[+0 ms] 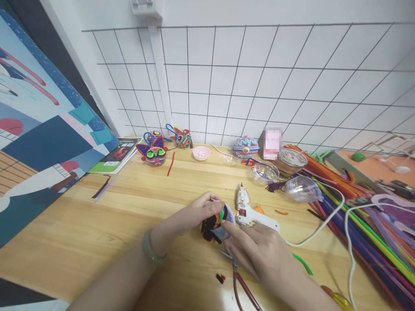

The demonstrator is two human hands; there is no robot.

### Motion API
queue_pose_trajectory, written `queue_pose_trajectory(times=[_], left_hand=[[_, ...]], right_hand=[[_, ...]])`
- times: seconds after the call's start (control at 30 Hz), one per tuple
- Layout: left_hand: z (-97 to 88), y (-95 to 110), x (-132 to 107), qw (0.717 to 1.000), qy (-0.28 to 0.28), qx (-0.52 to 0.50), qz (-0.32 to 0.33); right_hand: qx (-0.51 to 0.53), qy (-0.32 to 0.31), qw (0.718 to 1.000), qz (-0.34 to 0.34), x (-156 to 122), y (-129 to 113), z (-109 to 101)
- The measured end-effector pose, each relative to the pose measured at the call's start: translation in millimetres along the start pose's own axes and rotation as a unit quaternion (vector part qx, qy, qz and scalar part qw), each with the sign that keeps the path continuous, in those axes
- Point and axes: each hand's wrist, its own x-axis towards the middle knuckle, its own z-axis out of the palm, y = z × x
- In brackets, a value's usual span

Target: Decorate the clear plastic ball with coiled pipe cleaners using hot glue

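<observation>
A small round craft ball (210, 233), dressed in black, orange and green pipe cleaner with a lilac rim, is held above the table's front middle. My left hand (202, 211) grips it from the left, its thumb on top near the green piece. From the right, my right hand (264, 248) holds the ball too, index fingertip pressing by the green part. Scissors (236, 272) with dark red handles lie under and beside my right hand. Just behind it rests a white glue gun (244, 205), nozzle pointing away. Small black and red snippets (220, 278) lie near the scissors.
Finished pipe-cleaner ornaments (155, 155) and a pink bowl (201, 153) stand at the back. Clear plastic shells (303, 188) sit back right. Bundled pipe cleaners (359, 242) and a white cord (348, 224) fill the right side. A large illustrated board (48, 129) leans at left.
</observation>
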Motion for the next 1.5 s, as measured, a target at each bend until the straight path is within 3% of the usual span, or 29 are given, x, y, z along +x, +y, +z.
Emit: queue_pose_trajectory(times=[0.2, 0.43, 0.57, 0.73, 0.97, 1.33, 1.5], left_hand=[[-8.9, -4.8, 0.8, 0.999, -0.009, 0.052, 0.003], [-8.9, 0.2, 2.5, 0.997, -0.047, 0.03, 0.056], [-6.9, 2.6, 1.0, 0.997, -0.027, 0.047, 0.056], [-4.5, 5.4, -1.7, 0.995, 0.002, 0.071, 0.067], [-2.5, 4.8, -2.1, 0.998, 0.001, 0.064, 0.013], [-2.4, 0.5, -2.6, 0.993, -0.085, 0.069, 0.039], [-4.5, 3.4, -4.0, 0.991, -0.123, 0.05, 0.032]], right_hand=[[-0.018, 0.005, 1.0, -0.008, -0.3, 2.6, 1.8], [-0.041, 0.022, 0.999, -0.013, -3.2, 5.9, 7.1], [-0.039, 0.007, 0.999, -0.006, -3.9, 5.8, 7.6], [0.042, 0.03, 0.998, 0.018, -5.2, 5.6, 7.7], [0.066, 0.047, 0.996, 0.03, -6.5, 6.1, 8.9], [0.084, 0.015, 0.995, 0.043, -3.1, 3.7, 4.2], [0.025, 0.031, 0.999, 0.019, -2.7, 3.2, 2.9]])
